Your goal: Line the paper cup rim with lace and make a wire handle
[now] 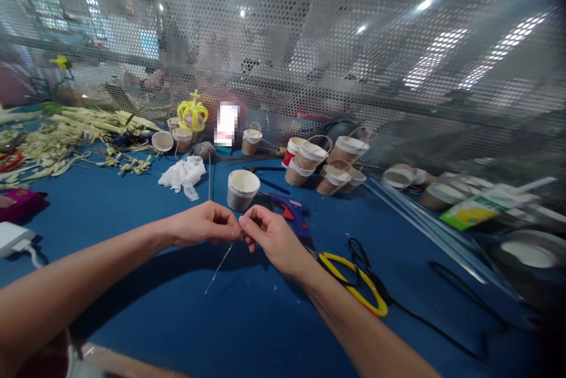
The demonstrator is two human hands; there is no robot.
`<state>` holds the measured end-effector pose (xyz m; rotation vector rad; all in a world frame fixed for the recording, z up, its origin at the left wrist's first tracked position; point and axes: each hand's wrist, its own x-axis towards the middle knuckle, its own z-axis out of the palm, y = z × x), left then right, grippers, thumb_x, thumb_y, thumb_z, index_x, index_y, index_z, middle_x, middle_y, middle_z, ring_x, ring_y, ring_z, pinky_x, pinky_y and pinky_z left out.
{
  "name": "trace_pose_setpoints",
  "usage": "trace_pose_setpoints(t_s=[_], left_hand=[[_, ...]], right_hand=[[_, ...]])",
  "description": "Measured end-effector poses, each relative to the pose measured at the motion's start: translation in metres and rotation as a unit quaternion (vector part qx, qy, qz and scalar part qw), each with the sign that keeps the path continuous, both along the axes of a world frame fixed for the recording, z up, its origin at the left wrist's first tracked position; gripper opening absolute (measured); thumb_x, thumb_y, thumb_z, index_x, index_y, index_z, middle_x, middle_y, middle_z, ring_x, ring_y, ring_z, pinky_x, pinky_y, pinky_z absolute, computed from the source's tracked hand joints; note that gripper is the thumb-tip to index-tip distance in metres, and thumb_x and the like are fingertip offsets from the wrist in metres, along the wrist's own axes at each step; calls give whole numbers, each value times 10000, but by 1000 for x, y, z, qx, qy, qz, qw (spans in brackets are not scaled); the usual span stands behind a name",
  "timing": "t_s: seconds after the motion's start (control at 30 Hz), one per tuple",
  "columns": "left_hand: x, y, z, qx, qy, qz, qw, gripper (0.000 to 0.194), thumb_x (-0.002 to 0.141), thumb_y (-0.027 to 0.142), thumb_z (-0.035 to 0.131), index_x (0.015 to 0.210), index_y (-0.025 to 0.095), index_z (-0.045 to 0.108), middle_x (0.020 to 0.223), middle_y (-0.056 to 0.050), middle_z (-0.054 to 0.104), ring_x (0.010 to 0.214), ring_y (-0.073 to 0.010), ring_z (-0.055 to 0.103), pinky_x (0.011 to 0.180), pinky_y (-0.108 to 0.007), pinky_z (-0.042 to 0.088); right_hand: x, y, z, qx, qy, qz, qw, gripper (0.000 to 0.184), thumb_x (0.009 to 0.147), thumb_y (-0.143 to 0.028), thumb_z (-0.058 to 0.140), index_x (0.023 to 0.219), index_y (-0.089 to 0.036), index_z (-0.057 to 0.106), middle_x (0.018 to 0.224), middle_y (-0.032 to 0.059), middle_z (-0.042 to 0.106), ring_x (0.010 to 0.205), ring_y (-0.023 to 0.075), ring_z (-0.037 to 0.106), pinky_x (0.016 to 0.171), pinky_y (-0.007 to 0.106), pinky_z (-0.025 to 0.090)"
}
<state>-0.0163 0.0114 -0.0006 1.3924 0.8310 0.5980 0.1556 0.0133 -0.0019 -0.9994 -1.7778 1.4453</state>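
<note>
My left hand (207,223) and my right hand (274,239) meet at the centre, fingertips pinched together. Between them is a thin twisted strand (218,269), pale and shiny like wire, whose free end hangs down to the left. What sits right inside the fingertips is mostly hidden. Just behind the hands stands a small cup (243,190), white inside and grey outside. A strand of grey yarn (209,180) runs from a grey yarn ball (205,151) down behind my left hand. To the right of the cup lies a blue glue gun (297,213).
Yellow-handled scissors (377,294) and a black cord (411,307) lie right of my right hand. Crumpled white tissue (183,174) is at left. Several twine-wrapped cups (309,154) stand before a perforated metal screen (309,59). Pale dried strips (53,136) cover the far left.
</note>
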Motion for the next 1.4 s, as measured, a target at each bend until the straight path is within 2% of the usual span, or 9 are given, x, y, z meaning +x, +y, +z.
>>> trace_pose_setpoints(t_s=[0.2,0.33,0.43,0.63,0.73,0.87,0.97,1.2,1.4], left_hand=[[-2,2,2,69,47,-25,996,184,746,290,549,680,118,555,593,46,484,507,-49,342,481,-196,249],[0,2,2,129,87,-3,988,163,730,259,537,651,117,537,588,47,459,536,-58,347,518,-199,279],[1,2,2,148,107,15,983,173,721,271,524,640,119,526,582,47,448,532,-61,338,512,-201,280],[4,1,-2,128,107,36,985,192,688,299,551,613,130,499,556,54,432,507,-62,320,488,-207,249],[5,1,-5,114,82,49,989,210,686,294,567,580,134,484,534,60,423,496,-56,308,481,-208,229],[4,-3,-1,33,17,42,998,205,681,291,592,589,131,502,527,62,427,477,-47,293,459,-206,201],[3,-4,4,-20,-5,35,999,199,648,284,624,598,129,510,529,60,439,472,-44,297,446,-206,189],[5,-1,-1,91,74,53,992,243,657,316,603,567,132,472,505,72,394,488,-49,282,470,-209,202],[6,-2,0,91,49,47,994,249,677,313,598,564,127,479,524,63,416,502,-50,303,477,-206,216]], right_hand=[[-1,-1,0,2,1,-18,1000,228,775,-361,521,678,-169,446,576,-48,463,483,68,435,459,217,397],[-2,0,-2,11,-8,-27,1000,234,780,-361,512,660,-176,432,541,-60,435,460,68,426,451,219,391],[-2,1,-1,22,-21,-36,999,233,782,-356,510,656,-180,424,526,-68,423,453,68,430,461,220,396],[-3,-1,-2,30,-50,-55,997,231,789,-350,502,654,-177,429,498,-69,431,422,64,420,438,211,369],[-4,-2,-2,17,-30,-60,998,240,778,-358,523,651,-176,435,502,-67,432,433,67,422,435,210,372],[-4,-2,0,-47,67,-11,997,239,743,-386,574,726,-167,481,611,-45,480,501,70,457,454,207,401],[-3,-1,1,-67,87,21,994,255,727,-393,597,724,-164,488,637,-40,488,515,65,462,455,198,395],[-3,2,-5,5,12,-12,1000,289,761,-412,555,649,-169,446,544,-59,429,483,66,424,450,203,382],[-5,0,-5,-12,17,-32,999,309,745,-429,569,643,-172,433,534,-64,416,463,63,408,425,197,365]])
